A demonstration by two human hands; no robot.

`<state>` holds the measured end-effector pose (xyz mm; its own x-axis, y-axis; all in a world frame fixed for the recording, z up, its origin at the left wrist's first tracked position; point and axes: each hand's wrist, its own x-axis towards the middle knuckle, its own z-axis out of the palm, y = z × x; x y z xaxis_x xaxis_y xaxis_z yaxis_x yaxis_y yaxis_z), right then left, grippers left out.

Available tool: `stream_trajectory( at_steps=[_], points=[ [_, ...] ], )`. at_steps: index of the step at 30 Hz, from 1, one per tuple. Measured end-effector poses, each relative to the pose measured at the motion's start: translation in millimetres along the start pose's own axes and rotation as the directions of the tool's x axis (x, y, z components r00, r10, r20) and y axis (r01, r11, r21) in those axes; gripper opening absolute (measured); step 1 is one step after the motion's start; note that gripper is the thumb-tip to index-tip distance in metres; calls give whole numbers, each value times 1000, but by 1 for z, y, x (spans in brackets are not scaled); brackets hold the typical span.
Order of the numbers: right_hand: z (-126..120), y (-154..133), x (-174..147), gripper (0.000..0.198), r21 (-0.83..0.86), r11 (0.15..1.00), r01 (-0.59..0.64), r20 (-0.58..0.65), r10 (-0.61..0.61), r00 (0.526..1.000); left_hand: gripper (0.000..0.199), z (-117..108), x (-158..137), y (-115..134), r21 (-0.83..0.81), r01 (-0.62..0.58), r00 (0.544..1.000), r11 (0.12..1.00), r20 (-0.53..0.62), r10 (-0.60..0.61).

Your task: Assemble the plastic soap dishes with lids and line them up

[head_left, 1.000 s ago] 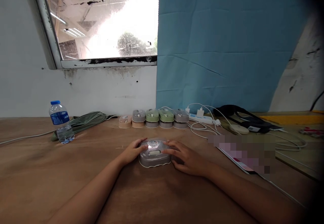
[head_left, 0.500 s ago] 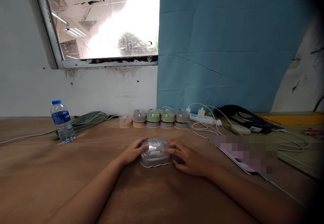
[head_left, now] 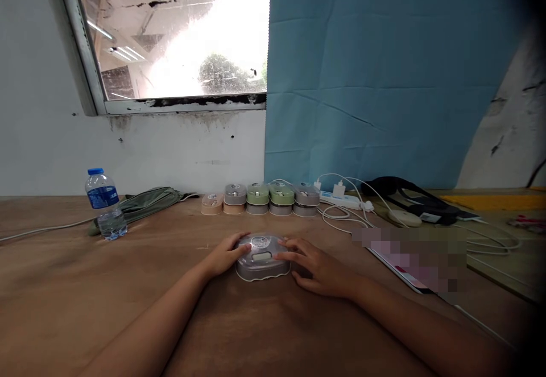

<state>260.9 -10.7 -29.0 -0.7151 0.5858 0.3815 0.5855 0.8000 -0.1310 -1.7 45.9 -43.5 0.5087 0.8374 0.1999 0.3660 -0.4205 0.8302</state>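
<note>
A grey lunch box (head_left: 263, 272) with a shiny clear lid sits on the table in front of me. Its lid carries a round white print and a pale oblong piece near the front. My left hand (head_left: 224, 256) grips the box's left side, thumb on the lid and the other fingers round the far edge, partly hidden. From the right, my right hand (head_left: 313, 266) holds it with fingertips on the lid and right side, fingers somewhat apart and thumb low near the table.
Behind stand several stacked boxes in grey, green (head_left: 257, 194) and peach (head_left: 212, 205). A water bottle (head_left: 102, 203) and a green cloth bag (head_left: 149, 205) are at left. To the right lie a power strip (head_left: 341, 199), white cables, black straps (head_left: 401, 195) and a partly blurred flat device (head_left: 398, 269).
</note>
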Motion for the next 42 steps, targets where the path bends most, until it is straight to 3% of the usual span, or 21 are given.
stream_trajectory(
  at_steps=[5, 11, 15, 19, 24, 29, 34, 38, 42],
  points=[
    [-1, 1, 0, 55, -1, 999, -45, 43, 45, 998, 46, 1, -3, 3, 134, -121, 992, 984, -22, 125],
    [4, 4, 0, 57, -33, 994, -101, 18, 102, 995, 47, -3, -11, 14, 297, -292, 956, 909, 110, 271],
    [6, 7, 0, 57, -53, 984, -171, 1, 171, 985, 58, -6, -14, 19, 420, -334, 942, 844, 165, 291],
    [6, 7, -1, 61, -51, 979, -198, 21, 199, 980, 60, -4, -13, 21, 488, -342, 938, 803, 133, 319],
    [4, 5, -2, 63, -28, 965, -262, 75, 263, 962, 55, -6, -12, 27, 578, -228, 966, 784, 35, 256],
    [5, 8, -3, 60, -1, 946, -324, 128, 321, 938, 49, -18, -13, 29, 647, 4, 989, 762, -115, 93],
    [7, 11, -4, 52, 5, 957, -289, 122, 287, 950, 56, -37, -15, 8, 585, 303, 943, 753, -299, -147],
    [8, 11, -4, 49, 9, 965, -263, 105, 261, 960, 64, -56, -18, -10, 459, 332, 931, 824, -300, -208],
    [8, 11, -4, 47, 19, 970, -242, 97, 239, 966, 64, -71, -20, -18, 364, 290, 939, 885, -289, -189]
  ],
)
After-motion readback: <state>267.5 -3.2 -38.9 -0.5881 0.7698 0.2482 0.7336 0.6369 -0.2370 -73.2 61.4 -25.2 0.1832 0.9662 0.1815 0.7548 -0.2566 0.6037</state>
